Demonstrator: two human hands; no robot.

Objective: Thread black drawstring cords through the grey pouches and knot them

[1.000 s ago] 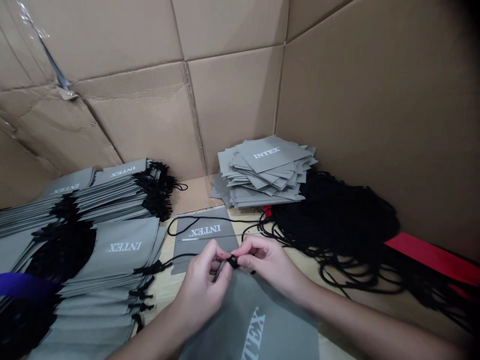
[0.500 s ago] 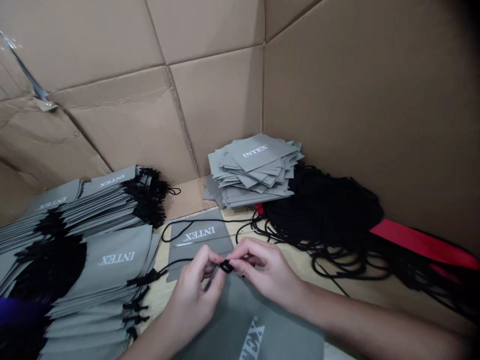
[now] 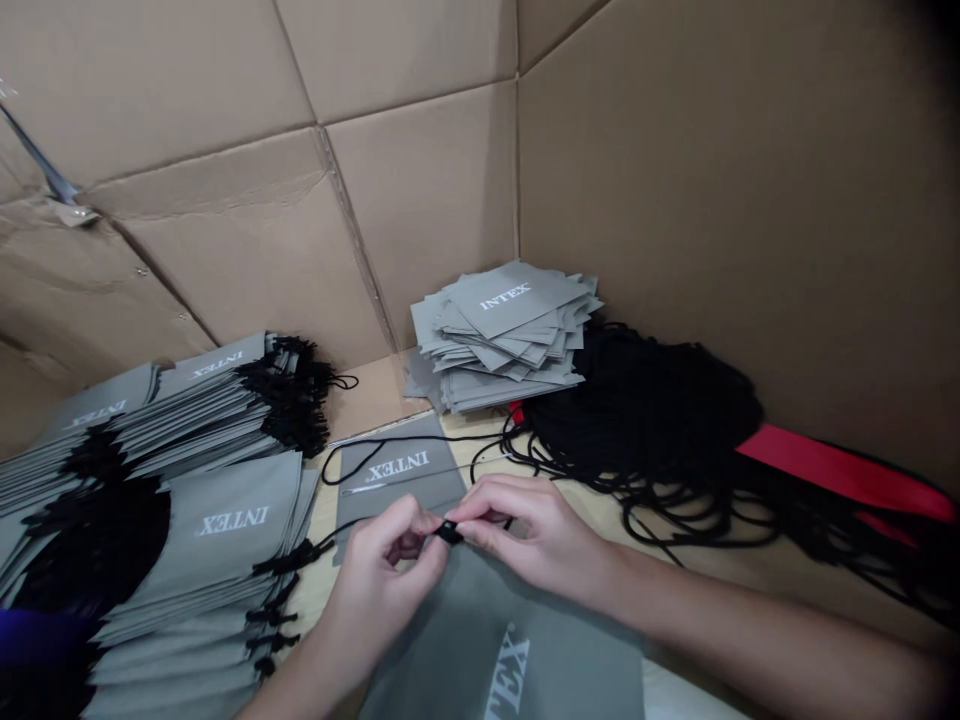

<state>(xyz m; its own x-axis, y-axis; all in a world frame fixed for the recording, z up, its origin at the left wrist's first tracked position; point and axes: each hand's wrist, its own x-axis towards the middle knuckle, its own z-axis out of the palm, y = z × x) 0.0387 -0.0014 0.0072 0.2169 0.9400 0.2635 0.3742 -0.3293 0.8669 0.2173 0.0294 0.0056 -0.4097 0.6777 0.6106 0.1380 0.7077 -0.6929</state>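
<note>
My left hand (image 3: 390,575) and my right hand (image 3: 525,535) meet over the top edge of a grey INTEX drawstring bag (image 3: 502,650) lying in front of me. Both hands pinch a black cord knot (image 3: 448,531) between their fingertips. A black cord (image 3: 352,528) runs left from the knot toward the stacked bags. Another grey INTEX bag (image 3: 397,470) lies flat just beyond my hands, with a thin metal threading tool (image 3: 375,487) on it.
Stacks of finished grey bags with black cords (image 3: 187,520) fill the left side. A pile of plain grey bags (image 3: 502,335) sits at the back, beside a heap of loose black cord (image 3: 660,420) and a red strip (image 3: 825,465). Cardboard walls (image 3: 712,200) enclose the table.
The view has shifted slightly right. My fingers have closed tighter on the knot, and the metal piece seen under my left hand earlier is hidden now.
</note>
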